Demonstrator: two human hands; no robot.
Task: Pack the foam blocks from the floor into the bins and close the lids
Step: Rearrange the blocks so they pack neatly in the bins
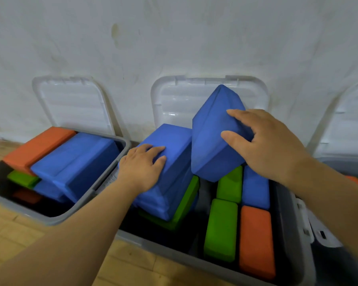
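The middle grey bin (205, 263) stands open, its clear lid (180, 100) leaning on the wall. My right hand (265, 143) grips a blue foam block (211, 139), tilted on end above the bin's middle. My left hand (143, 168) lies flat on another blue block (172, 162) that tops a leaning stack of blue and green blocks at the bin's left side. On the bin's right side green blocks (221, 230), an orange block (256, 242) and a blue block (256, 186) lie flat.
A left grey bin (56, 217) holds an orange block (37, 147), a large blue block (77, 162) and a green block (23, 179), its lid (74, 104) open. A third bin (343, 164) shows at the right edge. A white wall is behind, wooden floor (15, 232) in front.
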